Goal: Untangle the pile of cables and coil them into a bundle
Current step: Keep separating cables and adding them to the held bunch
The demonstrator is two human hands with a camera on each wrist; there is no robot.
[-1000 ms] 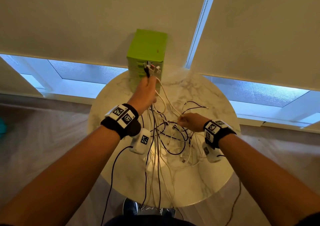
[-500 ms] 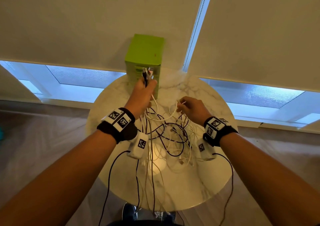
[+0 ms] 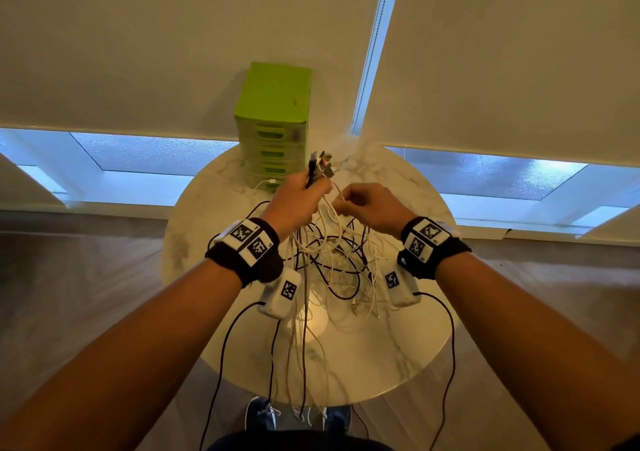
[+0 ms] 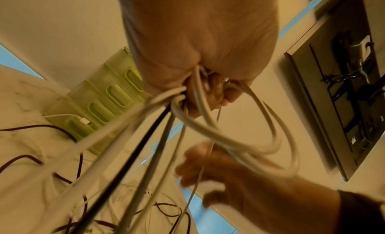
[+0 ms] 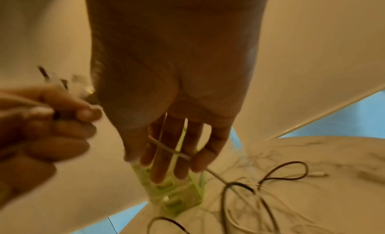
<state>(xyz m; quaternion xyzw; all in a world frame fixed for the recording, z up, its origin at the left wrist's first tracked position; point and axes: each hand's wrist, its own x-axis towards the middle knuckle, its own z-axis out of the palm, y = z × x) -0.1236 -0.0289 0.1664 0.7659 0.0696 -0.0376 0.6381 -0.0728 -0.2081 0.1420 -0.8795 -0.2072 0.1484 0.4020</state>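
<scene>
We've got the plug ends of the cables bunched in our left hand, grip curled tight round them so they stay lined up, while the rest of the tangle hangs down onto the round marble counter. Our right hand sits just beside it with a thin white cable across loosely bent fingers, probably feeding a loop over. Green drawer box at the back, blinds mostly down.

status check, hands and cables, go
Left hand grips cable bundle, plugs up. Right hand pinches one white cable. Tangle still on table.
</scene>
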